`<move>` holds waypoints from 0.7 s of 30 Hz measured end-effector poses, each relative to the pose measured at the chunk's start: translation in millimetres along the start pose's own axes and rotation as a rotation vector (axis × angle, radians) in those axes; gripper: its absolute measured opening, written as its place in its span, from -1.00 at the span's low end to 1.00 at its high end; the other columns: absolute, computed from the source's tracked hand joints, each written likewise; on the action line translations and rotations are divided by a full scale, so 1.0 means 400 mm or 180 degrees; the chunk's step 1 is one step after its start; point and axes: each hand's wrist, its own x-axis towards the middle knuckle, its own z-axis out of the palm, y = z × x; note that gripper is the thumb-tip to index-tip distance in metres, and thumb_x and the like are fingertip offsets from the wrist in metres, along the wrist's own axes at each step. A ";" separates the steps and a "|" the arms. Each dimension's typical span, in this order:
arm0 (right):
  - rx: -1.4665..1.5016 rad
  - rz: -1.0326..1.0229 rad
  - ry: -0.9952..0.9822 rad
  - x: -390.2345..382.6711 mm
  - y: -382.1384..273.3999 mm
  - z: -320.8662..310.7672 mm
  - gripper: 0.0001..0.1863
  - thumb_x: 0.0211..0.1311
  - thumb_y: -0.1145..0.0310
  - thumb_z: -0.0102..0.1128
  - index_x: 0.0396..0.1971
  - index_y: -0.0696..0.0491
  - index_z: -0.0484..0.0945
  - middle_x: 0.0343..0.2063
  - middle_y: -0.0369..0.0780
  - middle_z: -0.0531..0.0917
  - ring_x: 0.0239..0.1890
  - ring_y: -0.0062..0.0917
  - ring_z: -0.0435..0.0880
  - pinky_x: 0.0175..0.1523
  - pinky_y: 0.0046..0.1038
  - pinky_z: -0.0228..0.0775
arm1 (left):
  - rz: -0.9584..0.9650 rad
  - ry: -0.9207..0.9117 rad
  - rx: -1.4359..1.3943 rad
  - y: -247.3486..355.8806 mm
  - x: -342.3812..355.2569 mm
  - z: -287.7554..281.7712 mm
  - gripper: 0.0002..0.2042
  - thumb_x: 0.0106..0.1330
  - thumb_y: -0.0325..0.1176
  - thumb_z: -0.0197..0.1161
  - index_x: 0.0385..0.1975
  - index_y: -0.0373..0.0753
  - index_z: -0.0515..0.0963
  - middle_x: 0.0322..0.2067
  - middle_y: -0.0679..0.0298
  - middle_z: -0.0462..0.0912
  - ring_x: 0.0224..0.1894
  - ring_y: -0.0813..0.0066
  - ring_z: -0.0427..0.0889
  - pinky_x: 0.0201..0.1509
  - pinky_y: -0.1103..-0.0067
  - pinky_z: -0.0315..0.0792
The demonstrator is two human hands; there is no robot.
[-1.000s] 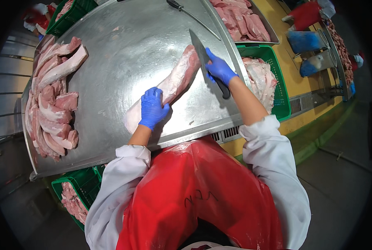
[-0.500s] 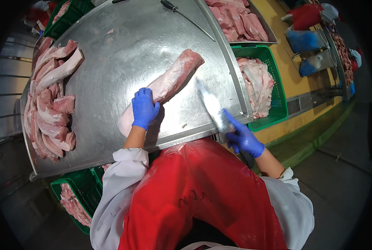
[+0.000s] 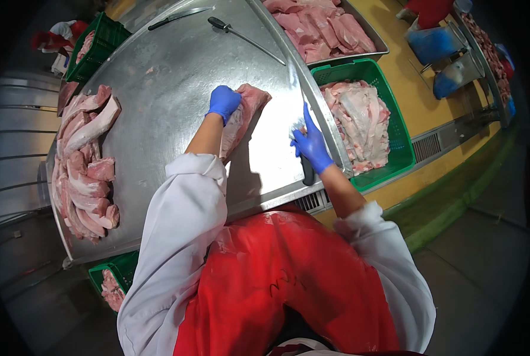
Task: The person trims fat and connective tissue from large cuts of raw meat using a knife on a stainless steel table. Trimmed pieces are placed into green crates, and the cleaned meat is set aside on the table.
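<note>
A long pale-pink piece of meat (image 3: 235, 132), like a pork loin, lies on the steel table. My blue-gloved left hand (image 3: 224, 103) is closed on it near its far end, and my forearm covers part of its near end. To the right, my blue-gloved right hand (image 3: 313, 146) grips a knife by its black handle (image 3: 307, 171). The index finger stretches forward along it. The knife's blade (image 3: 294, 89) points away from me, smeared by motion and glare, apart from the meat.
A pile of meat strips (image 3: 86, 178) lies at the table's left. A sharpening steel (image 3: 247, 40) and a second knife (image 3: 176, 19) lie at the far side. Beyond the right rim stand a green crate (image 3: 402, 133) of pale trimmings and a metal tray (image 3: 380, 46) of meat slices.
My left hand has moved forward along the meat to its far end and closed there. My right hand has brought the knife forward over the table, its blade now pointing away.
</note>
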 end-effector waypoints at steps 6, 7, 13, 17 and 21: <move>-0.0634 -0.0268 -0.0473 0.260 -0.057 0.136 -0.13 0.31 0.49 -0.01 0.53 -0.25 -0.19 -0.52 -0.14 0.59 -0.63 -0.52 0.58 -0.47 -0.43 0.55 | 0.0128 -0.0035 -0.0437 0.031 -0.007 0.014 -0.81 0.08 -0.35 0.33 -0.47 -0.38 0.66 -0.51 0.00 0.69 -0.45 0.27 0.70 -0.34 0.40 0.53; -0.0538 0.0046 -0.0872 0.268 -0.078 0.141 -0.14 0.30 0.49 -0.03 0.52 -0.29 -0.17 -0.51 -0.14 0.61 -0.64 -0.51 0.57 -0.45 -0.44 0.56 | 0.0081 0.0011 -0.0545 0.020 -0.006 0.024 -0.81 0.08 -0.35 0.33 -0.48 -0.38 0.65 -0.52 0.01 0.69 -0.46 0.28 0.70 -0.34 0.41 0.52; -0.0754 0.0466 -0.2381 0.080 -0.046 -0.035 -0.22 0.34 0.41 -0.13 0.50 -0.44 -0.10 -0.51 -0.18 0.60 -0.61 -0.55 0.57 -0.48 -0.47 0.54 | -0.0116 0.0243 -0.0552 -0.046 -0.041 -0.013 -0.72 0.14 -0.22 0.33 -0.41 -0.38 0.66 -0.41 -0.09 0.70 -0.34 0.08 0.74 -0.23 0.36 0.57; -0.1143 0.0315 -0.2085 0.203 -0.114 0.088 -0.20 0.31 0.45 -0.11 0.50 -0.42 -0.07 -0.54 -0.21 0.56 -0.62 -0.56 0.56 -0.53 -0.49 0.51 | 0.0099 0.0355 -0.1261 0.066 -0.119 -0.103 -0.84 0.22 -0.38 0.26 -0.43 -0.38 0.63 -0.51 0.09 0.71 -0.46 0.40 0.70 -0.31 0.47 0.55; -0.0624 0.0402 -0.2293 0.255 -0.104 0.119 -0.18 0.29 0.56 -0.13 0.51 -0.37 -0.04 -0.63 -0.22 0.56 -0.66 -0.58 0.58 -0.55 -0.52 0.52 | 0.0231 0.0411 -0.1834 0.001 -0.046 -0.061 -0.84 0.23 -0.41 0.24 -0.40 -0.40 0.64 -0.48 0.16 0.71 -0.48 0.47 0.65 -0.33 0.52 0.54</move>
